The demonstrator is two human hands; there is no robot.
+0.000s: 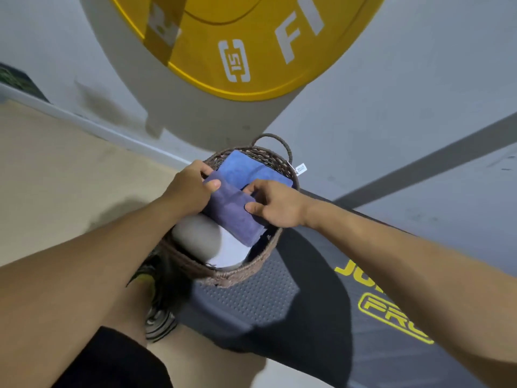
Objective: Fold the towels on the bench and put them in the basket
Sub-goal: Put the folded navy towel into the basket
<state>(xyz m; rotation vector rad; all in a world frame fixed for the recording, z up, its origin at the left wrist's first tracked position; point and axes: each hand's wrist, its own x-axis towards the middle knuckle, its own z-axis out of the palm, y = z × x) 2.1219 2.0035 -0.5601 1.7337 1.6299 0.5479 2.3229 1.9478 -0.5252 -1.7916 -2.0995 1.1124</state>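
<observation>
A folded purple towel (pixel 233 212) sits at the mouth of the woven basket (pixel 237 271), held between both hands. The left hand (pixel 190 189) grips its far-left end, thumb on top; the right hand (pixel 272 204) pinches its right edge. Under it lie a folded blue towel (pixel 249 170) and a grey towel (pixel 197 239). The basket stands on the dark bench (pixel 321 317).

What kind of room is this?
Probably a gym. A big yellow weight plate leans on the wall, and the wicker basket of folded towels sits on a padded workout bench with yellow lettering.
</observation>
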